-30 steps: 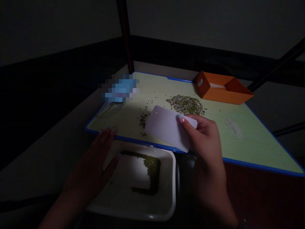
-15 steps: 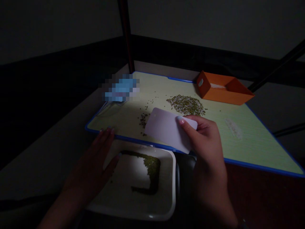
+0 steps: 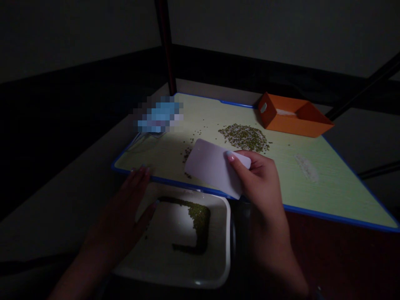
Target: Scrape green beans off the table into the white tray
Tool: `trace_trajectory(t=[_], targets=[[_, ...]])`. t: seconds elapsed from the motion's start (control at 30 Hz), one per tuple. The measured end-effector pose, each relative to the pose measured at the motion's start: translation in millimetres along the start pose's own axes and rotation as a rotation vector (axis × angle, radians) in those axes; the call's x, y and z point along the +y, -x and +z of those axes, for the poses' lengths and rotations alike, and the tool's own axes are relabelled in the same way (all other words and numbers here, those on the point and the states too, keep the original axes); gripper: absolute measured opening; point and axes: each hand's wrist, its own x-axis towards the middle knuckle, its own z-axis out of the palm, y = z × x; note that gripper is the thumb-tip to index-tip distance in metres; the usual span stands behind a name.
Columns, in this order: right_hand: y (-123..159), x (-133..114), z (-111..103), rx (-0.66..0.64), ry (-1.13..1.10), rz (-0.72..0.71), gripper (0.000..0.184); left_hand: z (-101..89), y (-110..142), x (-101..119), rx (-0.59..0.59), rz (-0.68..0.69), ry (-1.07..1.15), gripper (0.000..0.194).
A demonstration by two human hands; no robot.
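My right hand (image 3: 261, 175) pinches a white card (image 3: 212, 164) with rounded corners between thumb and fingers, tilted over the front edge of the pale green board (image 3: 343, 200). Partly behind the card lies a thin scatter of dark grains (image 3: 186, 155). A larger pile of small greenish grains (image 3: 245, 137) spreads farther back on the board. My left hand (image 3: 120, 212) is open, its fingers stretched out at the board's front edge and its thumb over a white basin (image 3: 218, 271). Green grains (image 3: 201, 221) lie along the inside of the basin, below the board.
An orange open box (image 3: 296, 125) stands at the board's back right, with something pale inside. Left of the pile is a blurred blue item (image 3: 162, 116). A whitish, see-through patch (image 3: 306, 168) lies on the right. A dark post (image 3: 165, 50) rises behind the back left corner.
My right hand has moved slightly left with the card, which covers more of the scattered dark grains. My left hand and the basin look unmoved.
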Motion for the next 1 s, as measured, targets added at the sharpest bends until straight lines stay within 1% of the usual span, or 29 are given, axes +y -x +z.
trace_trajectory(t=[0.2,0.3,0.43,0.5,0.53,0.6,0.73,0.8,0.83,0.87,0.97,1.0], targets=[[0.7,-0.2,7.5,-0.079,-0.055,0.055,0.023,0.0,0.7,-0.3,0.011,0.012,0.003,0.068],[1.3,-1.9,6.5,-0.113,-0.090,0.069,0.022,-0.8,-1.0,0.0,0.022,0.017,0.001,0.067],[1.1,-3.4,3.3,-0.184,-0.108,0.078,0.025,-1.4,-3.3,1.0,0.024,0.019,0.000,0.068],[0.7,-3.3,0.6,-0.190,-0.093,0.071,0.027,-1.3,-3.5,1.5,0.024,0.016,0.003,0.067],[0.6,-3.2,-1.3,-0.174,-0.085,0.065,0.027,-1.3,-3.4,1.7,0.024,0.014,0.004,0.067],[1.6,-3.8,-6.6,-0.100,-0.066,0.051,0.027,-1.3,-3.1,2.0,0.019,0.007,0.007,0.067],[12.2,-12.0,-19.0,0.164,0.023,-0.027,0.022,-2.4,-2.6,2.0,-0.006,-0.008,0.014,0.068],[22.4,-20.5,-21.5,0.246,0.106,-0.097,0.017,-2.7,-2.1,1.3,-0.015,-0.009,0.018,0.069],[28.1,-25.3,-20.9,0.233,0.154,-0.144,0.014,-2.6,-1.7,0.7,-0.016,-0.008,0.020,0.069],[34.0,-30.0,-18.8,0.171,0.208,-0.198,0.013,-2.2,-1.1,0.0,-0.015,-0.007,0.021,0.069],[49.6,-40.3,-3.5,-0.077,0.387,-0.442,0.018,0.2,1.1,-2.6,-0.005,-0.006,0.024,0.069],[53.6,-41.5,3.8,-0.131,0.453,-0.525,0.021,1.1,1.6,-3.5,-0.001,-0.004,0.025,0.069]])
